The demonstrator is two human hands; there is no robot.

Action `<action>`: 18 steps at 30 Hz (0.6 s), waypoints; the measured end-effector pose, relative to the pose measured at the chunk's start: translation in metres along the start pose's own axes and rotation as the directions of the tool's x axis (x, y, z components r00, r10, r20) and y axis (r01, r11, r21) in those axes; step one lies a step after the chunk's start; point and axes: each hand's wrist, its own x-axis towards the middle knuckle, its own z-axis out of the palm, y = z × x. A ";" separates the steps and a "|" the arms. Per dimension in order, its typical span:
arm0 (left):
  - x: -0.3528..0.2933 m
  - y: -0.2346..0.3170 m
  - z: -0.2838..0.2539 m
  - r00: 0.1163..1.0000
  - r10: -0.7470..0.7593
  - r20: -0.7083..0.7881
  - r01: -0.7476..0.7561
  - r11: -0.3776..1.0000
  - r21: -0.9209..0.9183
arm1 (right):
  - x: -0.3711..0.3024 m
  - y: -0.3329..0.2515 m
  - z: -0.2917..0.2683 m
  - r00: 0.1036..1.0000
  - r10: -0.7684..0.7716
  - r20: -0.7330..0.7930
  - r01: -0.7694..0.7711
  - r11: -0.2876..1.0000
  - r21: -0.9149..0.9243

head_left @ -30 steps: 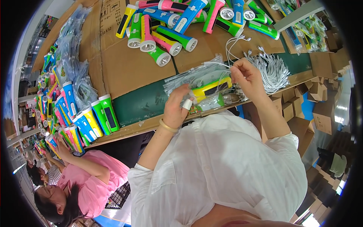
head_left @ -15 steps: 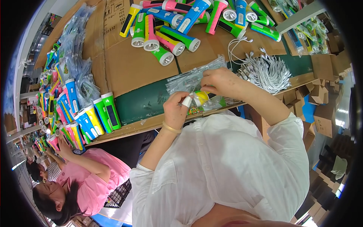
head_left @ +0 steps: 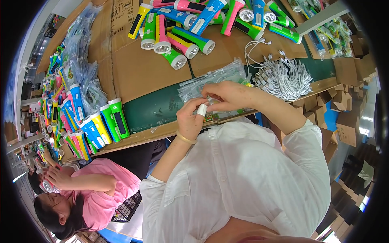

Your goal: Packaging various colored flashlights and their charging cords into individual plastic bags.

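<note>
My left hand [head_left: 191, 118] is closed at the near edge of the table, a white cover on one fingertip. Its fingers pinch the edge of a clear plastic bag, which is mostly hidden by my hands. Close beside it, my right hand [head_left: 229, 95] has its thumb and fingers brought together on the same bag. A bit of a yellow flashlight [head_left: 246, 83] shows past the back of my right hand. Just beyond my hands lies a stack of flat clear zip bags [head_left: 221, 75]. White charging cables [head_left: 285, 77] are heaped to the right of my right hand.
Colourful flashlights [head_left: 202, 24] lie piled on cardboard [head_left: 142, 77] at the far side. More flashlights stand in rows at left, beside bagged ones [head_left: 79, 60]. A co-worker in a pink shirt [head_left: 109, 182] sits at left, holding a flashlight. Cardboard boxes [head_left: 346, 133] fill the right.
My right hand has moved left, closer to my left hand. The yellow flashlight between my hands is now mostly hidden, its yellow part showing farther right. The co-worker has lifted a flashlight.
</note>
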 end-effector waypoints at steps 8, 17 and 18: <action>-0.015 -0.006 -0.004 0.989 -0.148 0.027 0.151 0.978 -0.147 | -0.011 0.018 0.000 0.978 -0.189 -0.093 0.166 0.964 -0.209; -0.026 -0.018 -0.015 0.941 -0.339 0.019 0.331 0.901 -0.282 | -0.056 0.043 -0.038 0.971 -0.115 -0.209 0.025 0.920 -0.391; -0.026 -0.019 -0.018 0.935 -0.354 0.010 0.341 0.893 -0.292 | -0.058 0.048 -0.041 0.957 -0.180 -0.228 0.069 0.904 -0.423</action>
